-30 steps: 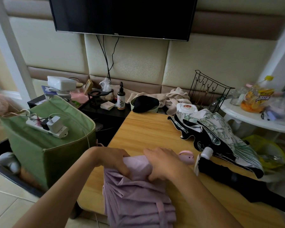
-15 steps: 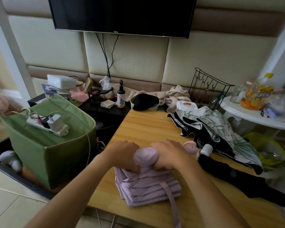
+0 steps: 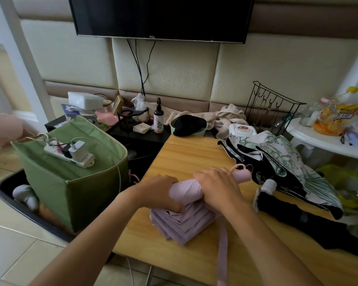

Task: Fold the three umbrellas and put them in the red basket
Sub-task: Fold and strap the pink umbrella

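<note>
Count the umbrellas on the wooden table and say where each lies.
3. The lilac umbrella is gripped by both hands at the near edge, the black umbrella lies to its right, and the leaf-print umbrella sits behind that.

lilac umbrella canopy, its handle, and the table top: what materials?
Lilac umbrella canopy: thin woven fabric, matte, judging by soft pleats. Handle: probably smooth pink plastic, faint sheen. Table top: wood or wood-look laminate, grain lines visible; cannot tell which.
</note>
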`<act>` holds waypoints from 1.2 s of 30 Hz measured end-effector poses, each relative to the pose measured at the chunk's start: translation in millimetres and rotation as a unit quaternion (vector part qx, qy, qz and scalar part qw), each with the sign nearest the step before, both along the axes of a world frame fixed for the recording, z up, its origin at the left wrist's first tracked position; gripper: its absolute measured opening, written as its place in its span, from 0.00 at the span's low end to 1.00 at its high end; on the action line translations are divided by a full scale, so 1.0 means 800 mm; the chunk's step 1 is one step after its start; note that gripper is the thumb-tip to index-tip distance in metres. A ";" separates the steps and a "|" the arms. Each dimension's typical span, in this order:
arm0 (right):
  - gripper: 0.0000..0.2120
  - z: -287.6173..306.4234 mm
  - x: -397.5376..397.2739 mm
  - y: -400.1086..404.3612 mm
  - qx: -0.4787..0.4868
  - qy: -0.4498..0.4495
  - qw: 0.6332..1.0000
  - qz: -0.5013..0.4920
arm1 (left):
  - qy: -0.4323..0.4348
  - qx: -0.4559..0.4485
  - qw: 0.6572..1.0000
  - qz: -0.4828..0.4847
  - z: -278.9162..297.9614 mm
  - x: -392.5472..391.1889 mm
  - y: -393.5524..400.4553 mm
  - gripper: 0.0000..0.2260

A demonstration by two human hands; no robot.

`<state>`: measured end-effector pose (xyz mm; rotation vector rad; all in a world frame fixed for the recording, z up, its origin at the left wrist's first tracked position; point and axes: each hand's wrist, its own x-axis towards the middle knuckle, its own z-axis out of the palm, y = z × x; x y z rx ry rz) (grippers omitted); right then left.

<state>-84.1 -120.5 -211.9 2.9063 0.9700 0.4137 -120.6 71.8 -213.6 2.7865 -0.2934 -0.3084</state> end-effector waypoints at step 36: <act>0.11 0.029 -0.003 -0.017 -0.034 0.053 0.997 -0.054 | -0.238 0.118 0.963 0.050 -0.030 -0.009 -0.018 0.26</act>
